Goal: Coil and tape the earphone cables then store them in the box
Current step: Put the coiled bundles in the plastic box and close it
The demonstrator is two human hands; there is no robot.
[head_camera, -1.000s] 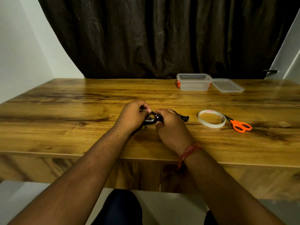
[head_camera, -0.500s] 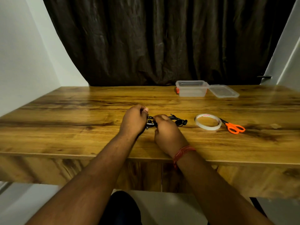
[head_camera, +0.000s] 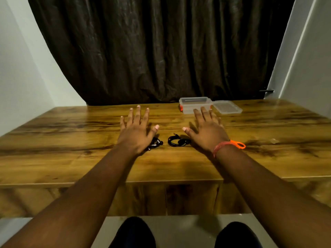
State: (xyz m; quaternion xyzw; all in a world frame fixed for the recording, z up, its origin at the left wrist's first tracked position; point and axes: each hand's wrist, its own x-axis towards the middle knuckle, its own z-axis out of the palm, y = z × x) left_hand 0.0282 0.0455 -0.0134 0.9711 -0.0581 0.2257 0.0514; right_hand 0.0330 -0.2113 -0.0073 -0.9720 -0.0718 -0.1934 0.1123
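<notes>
Fingers point(head_camera: 138, 113) spread flat; coiled earphones point(head_camera: 176, 141) lie crosswise between hands.

The room is dim and warm-toned. Soft glare lies on the wooden surface point(head_camera: 71, 136) toward its far edge near the dark curtain point(head_camera: 152, 51). Faint shadows fall on the surface beneath both forearms. Wide-angle bending curves the walls beside the curtain; detail is slightly soft.
</notes>
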